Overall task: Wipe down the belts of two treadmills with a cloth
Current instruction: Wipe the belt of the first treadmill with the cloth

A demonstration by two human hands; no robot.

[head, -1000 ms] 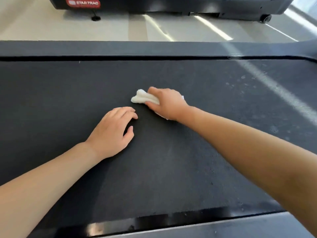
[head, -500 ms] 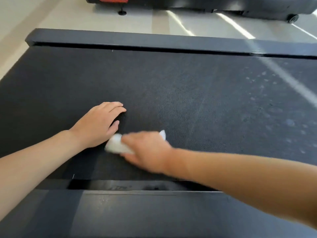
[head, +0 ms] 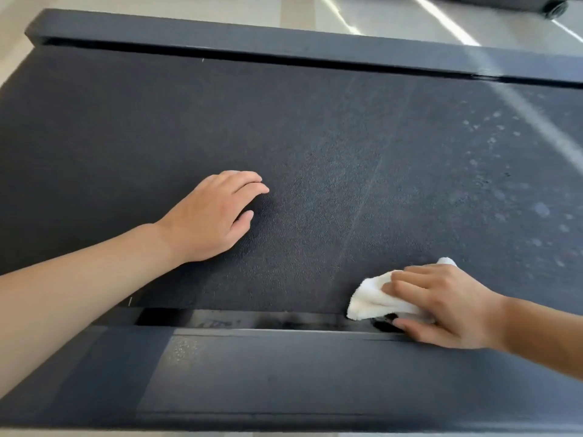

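Head view: two bare hands on a dark treadmill belt (head: 315,159), one of them with a white cloth (head: 375,299).

Right hand (head: 441,302) presses the cloth against the belt's near edge, low on the right, its fingers (head: 410,287) bent over the top of the wad and the thumb reaching under it onto the glossy gap beside the near rail (head: 284,373). The cloth is a small bunched piece of soft, nubbly terry, folded into rounded lobes; most of it pokes out to the left of the fingers, and a small tip shows behind the knuckles. Left hand (head: 211,216) lies palm down mid-belt, fingers loosely together and holding nothing, well apart from the cloth. Pale round spots (head: 542,209) (dried drops, by the look) speckle the belt's right part, and faint streaks cross its middle. A far rail (head: 284,42) borders the belt, with light floor (head: 394,14) beyond.
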